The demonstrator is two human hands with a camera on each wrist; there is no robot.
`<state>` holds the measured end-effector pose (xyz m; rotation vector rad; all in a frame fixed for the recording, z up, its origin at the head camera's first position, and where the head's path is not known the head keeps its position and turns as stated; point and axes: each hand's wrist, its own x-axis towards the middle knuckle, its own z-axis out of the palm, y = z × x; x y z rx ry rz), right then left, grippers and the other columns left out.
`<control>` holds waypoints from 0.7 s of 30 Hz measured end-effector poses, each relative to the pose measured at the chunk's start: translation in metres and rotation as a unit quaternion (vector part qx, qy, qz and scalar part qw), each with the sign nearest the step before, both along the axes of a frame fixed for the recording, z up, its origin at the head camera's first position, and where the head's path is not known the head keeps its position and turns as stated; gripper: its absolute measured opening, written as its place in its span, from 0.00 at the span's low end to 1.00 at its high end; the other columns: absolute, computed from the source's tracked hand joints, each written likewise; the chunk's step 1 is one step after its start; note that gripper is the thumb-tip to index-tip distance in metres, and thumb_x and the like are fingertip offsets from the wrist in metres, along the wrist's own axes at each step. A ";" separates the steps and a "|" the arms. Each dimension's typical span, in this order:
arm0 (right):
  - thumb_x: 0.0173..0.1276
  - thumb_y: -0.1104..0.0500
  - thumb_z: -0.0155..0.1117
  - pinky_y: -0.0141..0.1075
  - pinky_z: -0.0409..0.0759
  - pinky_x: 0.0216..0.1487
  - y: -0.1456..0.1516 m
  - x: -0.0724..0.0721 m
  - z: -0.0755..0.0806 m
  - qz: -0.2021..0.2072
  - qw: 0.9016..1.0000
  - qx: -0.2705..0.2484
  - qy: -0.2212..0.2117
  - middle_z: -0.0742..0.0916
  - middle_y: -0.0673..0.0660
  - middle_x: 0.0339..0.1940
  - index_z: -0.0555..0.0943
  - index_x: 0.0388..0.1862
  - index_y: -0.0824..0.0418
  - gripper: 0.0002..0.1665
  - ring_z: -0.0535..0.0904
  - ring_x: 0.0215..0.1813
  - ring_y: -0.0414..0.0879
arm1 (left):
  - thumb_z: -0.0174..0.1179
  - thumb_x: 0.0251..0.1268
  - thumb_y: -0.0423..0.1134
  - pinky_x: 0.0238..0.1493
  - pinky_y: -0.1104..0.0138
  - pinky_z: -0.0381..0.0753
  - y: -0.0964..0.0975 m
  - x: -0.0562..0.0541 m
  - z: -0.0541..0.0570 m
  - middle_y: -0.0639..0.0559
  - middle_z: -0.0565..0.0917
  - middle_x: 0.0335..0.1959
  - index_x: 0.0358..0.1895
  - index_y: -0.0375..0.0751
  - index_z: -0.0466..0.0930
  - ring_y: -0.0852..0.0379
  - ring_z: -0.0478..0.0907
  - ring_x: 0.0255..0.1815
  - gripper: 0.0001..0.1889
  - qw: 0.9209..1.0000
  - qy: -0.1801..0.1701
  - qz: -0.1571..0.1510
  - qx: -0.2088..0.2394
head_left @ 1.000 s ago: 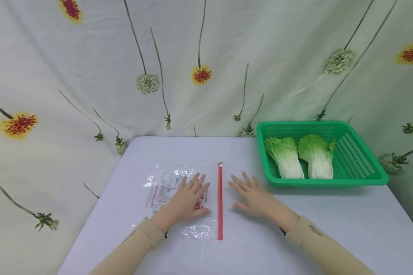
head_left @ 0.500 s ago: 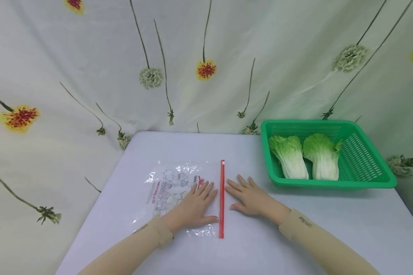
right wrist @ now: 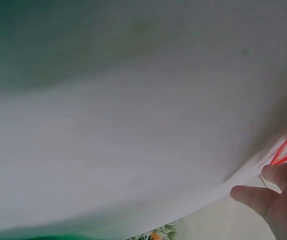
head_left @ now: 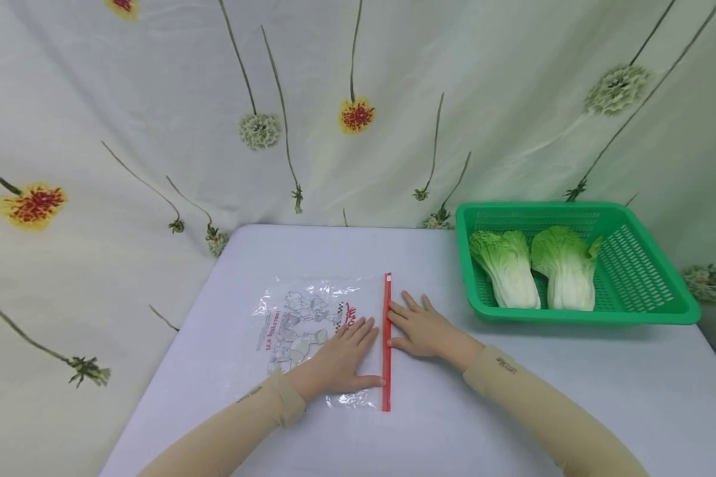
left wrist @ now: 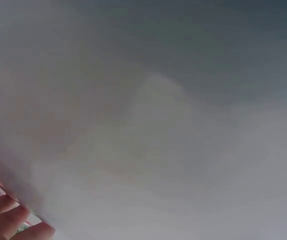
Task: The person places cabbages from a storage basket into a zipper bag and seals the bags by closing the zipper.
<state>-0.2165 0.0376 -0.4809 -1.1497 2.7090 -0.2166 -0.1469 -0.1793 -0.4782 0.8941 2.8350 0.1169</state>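
A clear resealable plastic bag [head_left: 298,331] with printed drawings lies flat on the white table, its red zip strip [head_left: 387,298] along the right edge. My left hand [head_left: 343,361] rests spread on the bag, thumb reaching to the strip. At the strip's right side is my right hand [head_left: 420,329], fingers extended and fingertips right at the red edge. The right wrist view shows the red strip [right wrist: 283,156] as a loop beside the fingers [right wrist: 256,197]. Only fingertips [left wrist: 38,231] of the left hand show low in the left wrist view.
A green plastic basket [head_left: 638,318] stands at the back right of the table [head_left: 441,424]. Inside it lie two heads of napa cabbage [head_left: 516,285], leafy ends toward the back. A flowered curtain [head_left: 185,86] hangs behind the table.
My right hand has moved left until its fingertips meet the red strip. My left hand has slid toward the strip and slightly nearer the front. The head view has shifted a little.
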 end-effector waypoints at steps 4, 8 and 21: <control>0.72 0.36 0.54 0.69 0.50 0.73 -0.008 -0.002 -0.001 -0.013 1.000 -0.001 -0.007 0.67 0.59 0.77 0.67 0.74 0.61 0.41 0.51 0.80 0.66 | 0.50 0.62 0.73 0.76 0.45 0.56 0.006 0.000 -0.003 0.39 0.56 0.79 0.76 0.36 0.56 0.40 0.51 0.80 0.51 1.000 -0.013 0.027 0.007; 0.70 0.32 0.52 0.69 0.49 0.74 -0.014 -0.003 -0.001 -0.031 0.999 0.000 -0.020 0.64 0.59 0.78 0.65 0.75 0.59 0.45 0.49 0.80 0.66 | 0.49 0.64 0.71 0.76 0.44 0.56 0.009 -0.001 -0.003 0.39 0.56 0.78 0.75 0.34 0.58 0.40 0.51 0.80 0.49 0.999 -0.021 0.041 0.018; 0.66 0.32 0.59 0.68 0.48 0.74 -0.018 -0.005 0.003 -0.038 0.999 0.002 -0.030 0.65 0.59 0.78 0.64 0.75 0.60 0.48 0.50 0.80 0.66 | 0.72 0.55 0.48 0.76 0.42 0.54 0.006 -0.005 -0.005 0.38 0.63 0.75 0.55 0.38 0.75 0.40 0.56 0.78 0.28 0.987 -0.064 0.080 0.123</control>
